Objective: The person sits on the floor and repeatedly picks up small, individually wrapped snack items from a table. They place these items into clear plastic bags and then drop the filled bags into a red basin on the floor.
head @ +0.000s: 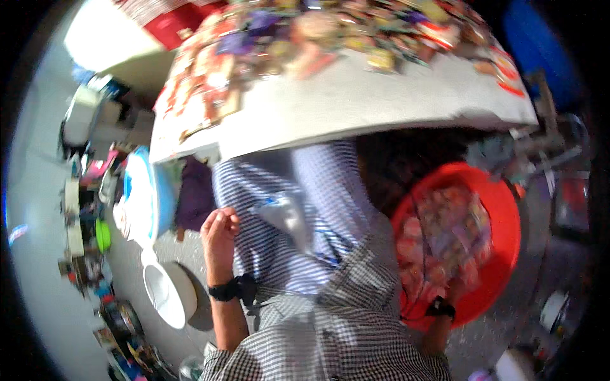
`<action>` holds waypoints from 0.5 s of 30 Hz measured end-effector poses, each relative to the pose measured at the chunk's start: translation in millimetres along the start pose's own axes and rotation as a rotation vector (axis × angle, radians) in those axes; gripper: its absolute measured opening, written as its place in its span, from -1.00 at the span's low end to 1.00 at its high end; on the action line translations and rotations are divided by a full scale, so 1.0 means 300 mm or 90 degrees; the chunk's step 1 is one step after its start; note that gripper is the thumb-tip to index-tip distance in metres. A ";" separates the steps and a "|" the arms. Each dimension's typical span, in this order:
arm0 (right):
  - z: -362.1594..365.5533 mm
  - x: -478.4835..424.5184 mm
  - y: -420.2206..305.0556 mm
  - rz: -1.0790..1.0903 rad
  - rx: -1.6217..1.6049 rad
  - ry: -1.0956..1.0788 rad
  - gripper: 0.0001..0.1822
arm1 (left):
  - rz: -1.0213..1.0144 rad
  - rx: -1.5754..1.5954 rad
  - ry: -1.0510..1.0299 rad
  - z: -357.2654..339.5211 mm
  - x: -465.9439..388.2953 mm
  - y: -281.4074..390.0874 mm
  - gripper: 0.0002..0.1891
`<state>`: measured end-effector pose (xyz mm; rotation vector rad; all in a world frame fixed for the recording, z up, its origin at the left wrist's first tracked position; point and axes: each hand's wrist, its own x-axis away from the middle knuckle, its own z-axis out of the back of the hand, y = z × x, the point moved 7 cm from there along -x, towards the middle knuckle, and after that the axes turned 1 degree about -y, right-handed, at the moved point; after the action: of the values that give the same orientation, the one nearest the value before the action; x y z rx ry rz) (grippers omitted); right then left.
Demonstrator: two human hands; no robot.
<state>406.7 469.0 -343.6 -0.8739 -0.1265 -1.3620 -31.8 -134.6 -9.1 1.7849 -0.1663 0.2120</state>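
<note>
My left hand [220,228] is raised beside my left thigh, fingers curled in and nothing visible in them. A dark band circles that wrist. On the right, my right hand [456,285] reaches down into a red plastic basin [505,238]. Many small wrapped packets [448,233] lie in the basin, and blur hides whether my fingers hold any. Across my lap, on striped trousers, rests a crumpled white and blue plastic piece [288,216]. Ahead stands a white-topped table [333,105] with a blurred heap of colourful small packets [314,33] along its far part.
A blue and white tub [162,200] stands left of my legs, with a white bucket [171,295] on the floor nearer me. Household items line the left wall, among them a green bowl [102,235]. A thin dark cord [421,228] crosses the red basin.
</note>
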 end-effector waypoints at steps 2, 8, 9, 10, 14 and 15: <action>0.067 -0.038 -0.172 0.027 -0.169 0.000 -0.61 | -0.035 0.051 0.071 0.159 0.012 0.008 -0.77; 0.166 0.288 -1.142 0.366 -0.223 -0.039 -0.62 | 0.002 0.058 0.291 0.541 0.093 -0.133 -0.84; 0.138 0.403 -1.293 0.437 -0.192 -0.037 -0.62 | 0.016 0.057 0.312 0.575 0.101 -0.161 -0.87; 0.097 0.478 -1.388 0.482 -0.175 -0.070 -0.64 | 0.021 0.048 0.344 0.632 0.123 -0.201 -0.90; -0.065 0.670 -1.599 0.618 -0.062 -0.186 -0.70 | 0.072 -0.028 0.408 0.771 0.153 -0.370 -0.88; -0.109 0.707 -1.623 0.642 -0.020 -0.210 -0.72 | 0.092 -0.034 0.433 0.802 0.150 -0.427 -0.88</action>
<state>17.9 303.1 -20.6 -0.9830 0.0832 -0.2788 54.0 -340.8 -172.0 1.5568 0.1869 0.8905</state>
